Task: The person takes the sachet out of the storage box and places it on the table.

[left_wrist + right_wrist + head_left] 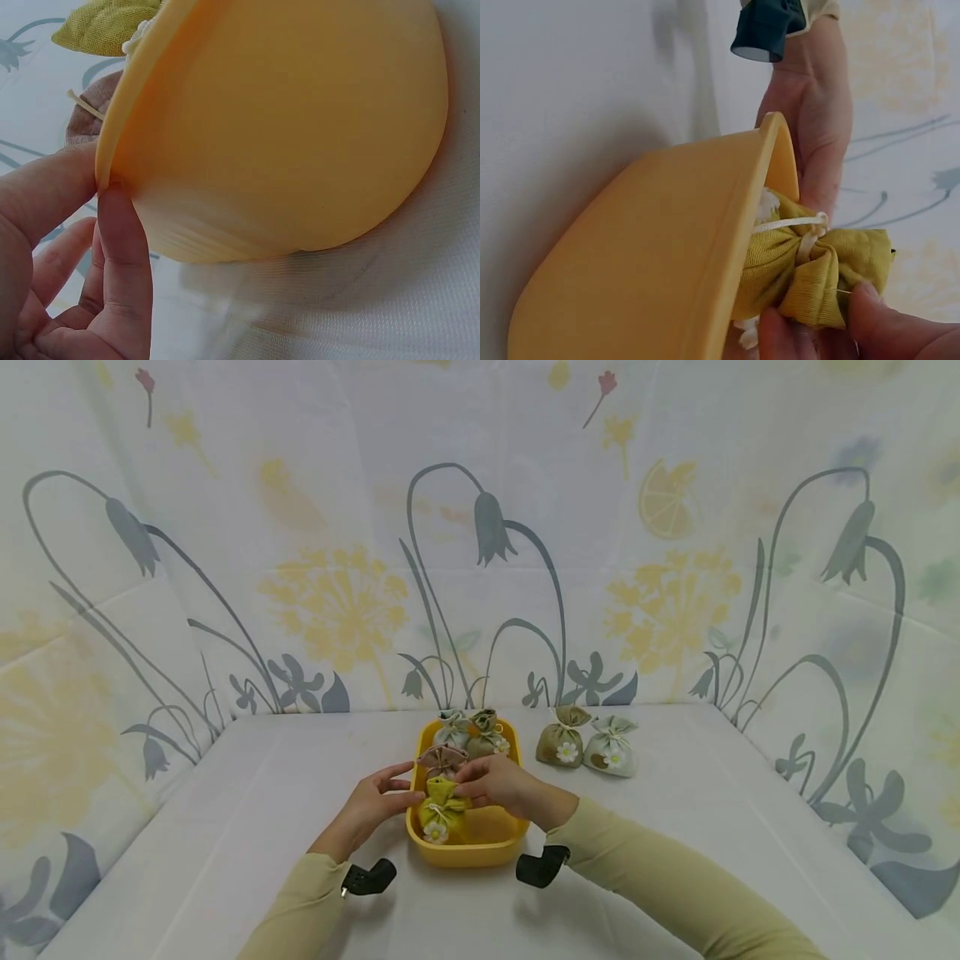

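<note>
A yellow plastic tub (468,856) stands on the white surface with several small drawstring pouches in it. At its left side my left hand (372,800) pinches the rim between thumb and finger, seen close in the left wrist view on the tub wall (285,120). My right hand (504,785) reaches over the right side and pinches the gathered top of a yellow-green pouch (442,810). A cord tied round that pouch's neck (810,244) shows in the right wrist view. Behind it sit a pinkish-brown pouch (441,757), a pale grey pouch (452,727) and an olive pouch (486,737).
Right of the tub, an olive-brown pouch (558,747) and a pale green pouch (611,750) stand side by side, each with a white flower. A flower-printed curtain (480,610) rises behind the white table (315,752).
</note>
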{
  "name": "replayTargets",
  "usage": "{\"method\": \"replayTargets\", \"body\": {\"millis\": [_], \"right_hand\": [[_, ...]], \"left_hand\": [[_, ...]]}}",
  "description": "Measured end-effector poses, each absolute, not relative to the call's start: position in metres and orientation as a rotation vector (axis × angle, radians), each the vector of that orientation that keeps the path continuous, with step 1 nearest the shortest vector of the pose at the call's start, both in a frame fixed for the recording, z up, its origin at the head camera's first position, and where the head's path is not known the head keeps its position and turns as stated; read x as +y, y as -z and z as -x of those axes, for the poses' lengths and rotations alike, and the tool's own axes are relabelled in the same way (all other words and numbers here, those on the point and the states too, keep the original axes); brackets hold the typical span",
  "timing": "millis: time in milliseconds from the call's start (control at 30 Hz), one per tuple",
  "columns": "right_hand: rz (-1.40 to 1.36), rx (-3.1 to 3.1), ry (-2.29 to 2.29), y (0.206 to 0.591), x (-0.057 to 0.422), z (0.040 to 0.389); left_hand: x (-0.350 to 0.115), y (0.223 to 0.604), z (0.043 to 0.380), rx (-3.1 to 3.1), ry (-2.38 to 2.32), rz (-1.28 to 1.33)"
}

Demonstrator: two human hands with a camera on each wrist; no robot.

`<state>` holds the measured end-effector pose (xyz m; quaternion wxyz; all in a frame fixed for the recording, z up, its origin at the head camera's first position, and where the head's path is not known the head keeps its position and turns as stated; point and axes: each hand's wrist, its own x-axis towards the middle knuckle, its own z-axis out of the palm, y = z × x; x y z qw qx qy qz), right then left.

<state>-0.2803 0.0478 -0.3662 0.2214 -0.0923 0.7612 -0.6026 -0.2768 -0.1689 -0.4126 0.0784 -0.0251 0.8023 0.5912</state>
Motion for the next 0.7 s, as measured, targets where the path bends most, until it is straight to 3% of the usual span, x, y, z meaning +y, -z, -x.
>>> {"method": "replayTargets", "body": {"millis": [700], "right_hand": [[0.436,2.125,1.869,0.349,0.068,0.255]], "left_hand": [[-0.168,0.413,0.276,2.41,-1.783,0.072]]}}
